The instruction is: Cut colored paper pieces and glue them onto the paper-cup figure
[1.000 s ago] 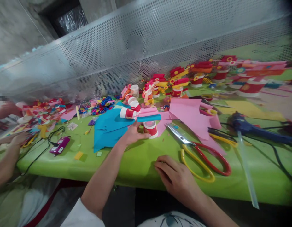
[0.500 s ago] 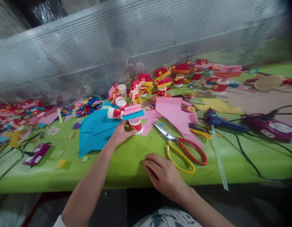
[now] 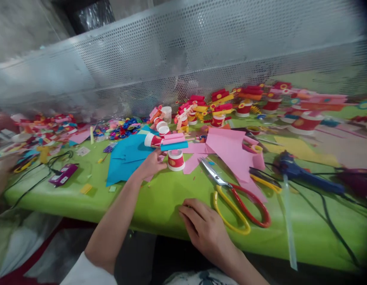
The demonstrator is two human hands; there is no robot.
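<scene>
My left hand [image 3: 153, 163] is beside a small red and white paper cup [image 3: 176, 161] that stands upside down on the table. Thumb and fingers are apart, and a gap shows between the thumb and the cup. Pink and blue paper rolls [image 3: 174, 143] lie across the top of this cup, with another red and white cup [image 3: 153, 140] on its side at their left end. My right hand [image 3: 205, 221] rests near the table's front edge, its fingers loosely curled in, with nothing seen in them. Large scissors [image 3: 222, 183] with red and yellow handles lie just right of it.
Blue paper [image 3: 124, 158] and pink paper [image 3: 226, 146] lie behind the hands. A blue glue gun [image 3: 305, 172] with a clear stick and cables is on the right. Several finished paper models [image 3: 220, 113] line the perforated metal screen [image 3: 201, 51]. Another person's arm [image 3: 3, 174] shows far left.
My left hand has come away from the cup, slightly left of it, and the cup stays standing. The right hand keeps its pose. The view has turned left, bringing another person's arm into sight.
</scene>
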